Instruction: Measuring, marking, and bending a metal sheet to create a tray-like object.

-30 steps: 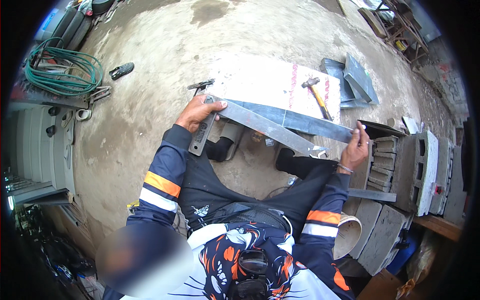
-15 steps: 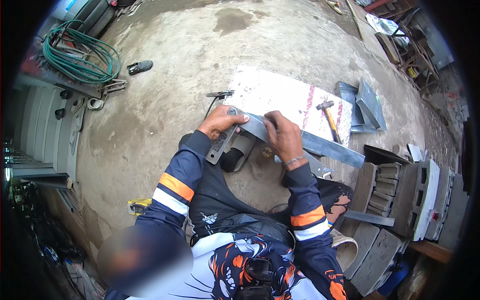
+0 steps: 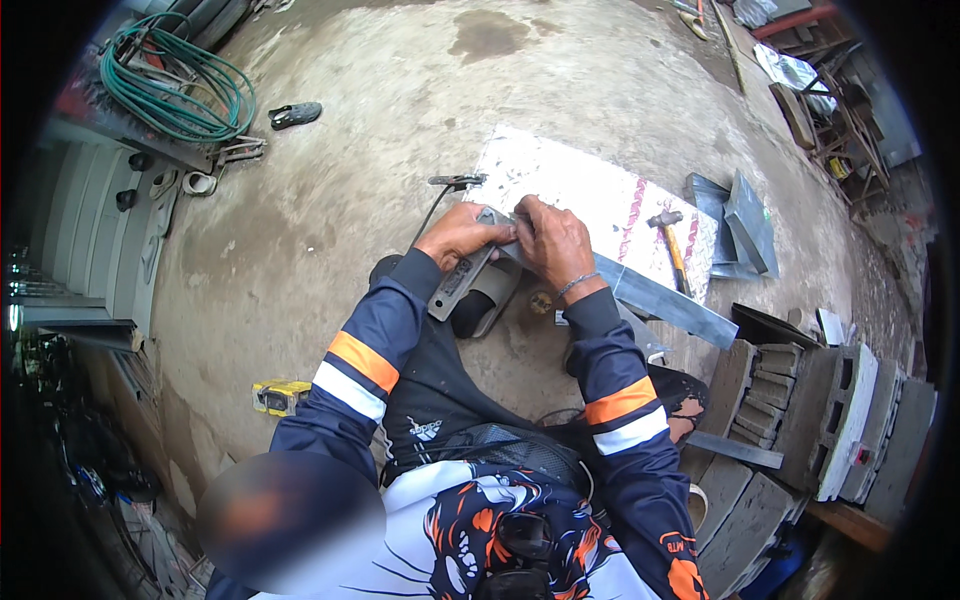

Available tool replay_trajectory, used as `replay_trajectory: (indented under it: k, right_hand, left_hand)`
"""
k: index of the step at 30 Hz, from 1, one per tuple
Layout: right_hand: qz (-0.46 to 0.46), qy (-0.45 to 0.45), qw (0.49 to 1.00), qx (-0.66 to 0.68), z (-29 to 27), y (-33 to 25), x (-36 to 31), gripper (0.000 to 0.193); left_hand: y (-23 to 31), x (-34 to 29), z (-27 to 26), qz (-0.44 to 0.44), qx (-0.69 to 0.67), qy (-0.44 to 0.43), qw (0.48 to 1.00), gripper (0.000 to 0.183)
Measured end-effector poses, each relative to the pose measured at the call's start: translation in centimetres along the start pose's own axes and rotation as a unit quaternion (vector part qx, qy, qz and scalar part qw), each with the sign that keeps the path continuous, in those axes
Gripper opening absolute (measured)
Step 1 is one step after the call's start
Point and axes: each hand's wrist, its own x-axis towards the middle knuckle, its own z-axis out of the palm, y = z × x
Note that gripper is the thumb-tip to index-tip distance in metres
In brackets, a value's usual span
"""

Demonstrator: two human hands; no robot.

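Note:
A long grey sheet-metal strip (image 3: 660, 303) slants from my hands down to the right, over the edge of a white board (image 3: 560, 165). My left hand (image 3: 465, 237) is closed on the strip's near-left end, thumb on top. Beneath that hand a flat grey metal bar (image 3: 460, 285) with a hole in its end points down toward my leg. At the same end, my right hand (image 3: 557, 243) is closed, its fingertips bunched beside my left thumb. Whatever those fingertips pinch is hidden.
On the board lies a hammer (image 3: 675, 250) with a yellow handle. Bent grey metal pieces (image 3: 740, 225) are right of it. A dark clamp-like tool (image 3: 457, 181) with a cable is at the board's left corner. Concrete blocks (image 3: 800, 410) stand at my right; a yellow tool (image 3: 280, 397) lies left.
My right hand has slid left along the strip, up to my left thumb. The view has shifted slightly, so the surroundings appear a little to the right.

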Motion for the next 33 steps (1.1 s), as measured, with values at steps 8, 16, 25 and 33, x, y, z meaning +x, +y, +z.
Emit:
replay_trajectory:
  k: [8, 16, 25, 33]
  right_hand:
    - [-0.049, -0.041, 0.997, -0.03, -0.5, 0.1, 0.8, 0.009]
    - [-0.034, -0.143, 0.988, -0.055, -2.0, 0.1, 1.9, 0.009]
    - [-0.04, -0.166, 0.983, -0.065, -4.9, 1.4, -0.4, 0.007]
    - [-0.045, -0.174, 0.981, -0.074, -7.9, 3.0, -3.4, 0.009]
  left_hand:
    - [-0.1, 0.1, 0.1, -0.008, -0.005, 0.013, 1.0, 0.018]
    - [0.4, -0.2, 0.3, -0.025, -0.009, 0.012, 1.0, 0.022]
    - [0.4, -0.1, 0.4, -0.023, -0.02, 0.027, 0.999, 0.024]
    - [0.2, 0.0, 0.3, -0.013, -0.007, 0.025, 1.0, 0.024]
